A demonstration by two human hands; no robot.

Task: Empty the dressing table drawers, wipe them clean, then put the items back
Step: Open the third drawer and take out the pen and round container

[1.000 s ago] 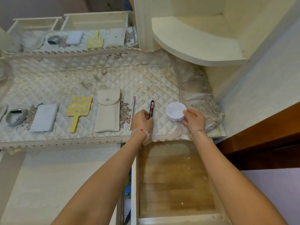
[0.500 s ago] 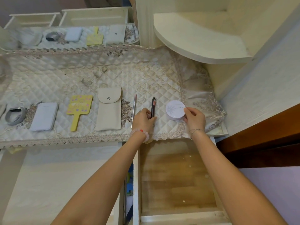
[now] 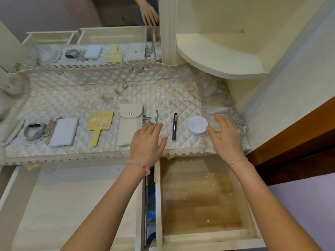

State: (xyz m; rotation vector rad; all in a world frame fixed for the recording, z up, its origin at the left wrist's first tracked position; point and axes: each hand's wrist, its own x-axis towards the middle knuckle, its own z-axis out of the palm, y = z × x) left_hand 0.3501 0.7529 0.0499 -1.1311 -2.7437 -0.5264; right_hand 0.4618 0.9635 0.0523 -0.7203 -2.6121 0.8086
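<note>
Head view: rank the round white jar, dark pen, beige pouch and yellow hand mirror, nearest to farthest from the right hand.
Measured from the right hand:
1. The round white jar, just left of its thumb.
2. The dark pen, further left, beside the left hand.
3. The beige pouch, on the far side of the left hand.
4. The yellow hand mirror, farthest left.

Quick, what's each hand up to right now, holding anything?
Left hand: open, holding nothing.
Right hand: open, beside the round jar, holding nothing.
</note>
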